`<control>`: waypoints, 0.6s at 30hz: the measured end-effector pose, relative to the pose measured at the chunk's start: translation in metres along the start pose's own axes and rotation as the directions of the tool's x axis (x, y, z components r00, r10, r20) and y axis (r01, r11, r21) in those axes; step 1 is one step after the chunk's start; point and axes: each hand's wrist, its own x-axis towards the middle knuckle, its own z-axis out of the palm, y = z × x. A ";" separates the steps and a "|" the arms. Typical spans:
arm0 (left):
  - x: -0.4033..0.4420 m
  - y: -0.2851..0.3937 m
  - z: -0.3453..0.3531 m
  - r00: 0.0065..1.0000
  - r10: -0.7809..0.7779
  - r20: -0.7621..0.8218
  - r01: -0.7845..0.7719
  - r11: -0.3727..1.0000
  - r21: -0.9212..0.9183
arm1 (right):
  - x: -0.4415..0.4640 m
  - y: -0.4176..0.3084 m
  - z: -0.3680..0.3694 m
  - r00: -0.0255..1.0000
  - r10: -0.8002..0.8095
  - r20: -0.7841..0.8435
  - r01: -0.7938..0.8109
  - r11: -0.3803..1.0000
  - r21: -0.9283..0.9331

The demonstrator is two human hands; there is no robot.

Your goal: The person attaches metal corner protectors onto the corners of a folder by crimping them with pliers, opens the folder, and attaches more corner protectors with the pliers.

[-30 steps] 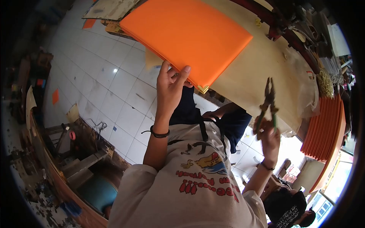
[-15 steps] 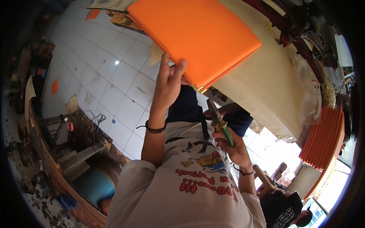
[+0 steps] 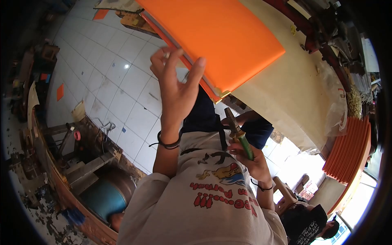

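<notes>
Orange folder, smooth and bright with a gold corner and gaping long edge, is lying partly over the counter; my left grip is spreading apart beside that edge, my right grip clamping green-handled pliers.

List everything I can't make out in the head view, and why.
- Far end of the orange folder: cut off by the head view's top edge.
- Part of the handles of the pliers: covered by the right hand, head view.
- Lettering on the other person's black garment: too small to read, head view.
- Room at far left: dark and blurred, head view.
</notes>
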 end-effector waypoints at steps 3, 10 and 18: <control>0.044 0.025 0.021 0.962 0.254 -0.103 -0.268 0.952 -0.149 | 0.001 -0.003 -0.001 0.999 -0.017 -0.038 0.017 1.000 0.015; 0.133 0.084 0.085 0.707 0.700 0.098 -0.686 0.713 -0.145 | -0.006 -0.003 -0.004 0.991 -0.007 -0.134 0.010 1.000 0.020; 0.132 0.073 0.099 0.706 0.599 0.378 -0.635 0.772 -0.039 | -0.005 0.007 -0.009 0.981 -0.042 -0.187 0.064 0.991 0.115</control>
